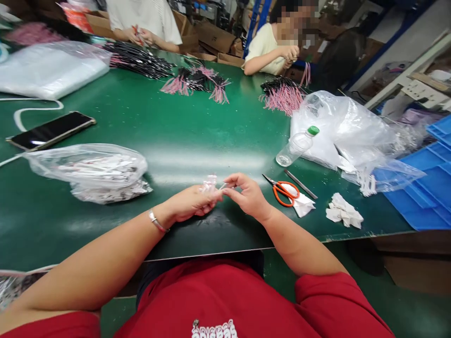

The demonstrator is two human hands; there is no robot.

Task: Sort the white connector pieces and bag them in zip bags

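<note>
My left hand [192,203] rests on the green table [183,136] near its front edge, fingers closed around a small bundle of pale pink and white pieces [209,183]. My right hand [246,193] meets it from the right, its fingertips pinched on a thin white piece [222,186] at the bundle. A silver bangle circles my left wrist. A clear bag of small white and dark pieces [95,171] lies to the left of my hands.
Orange-handled scissors [283,190], a metal strip, white scraps [343,212] and a plastic bottle [296,145] lie to the right. Blue trays [426,188] and clear bags sit far right. A phone [51,130] lies left. Two people across the table handle pink-and-black bundles [282,94].
</note>
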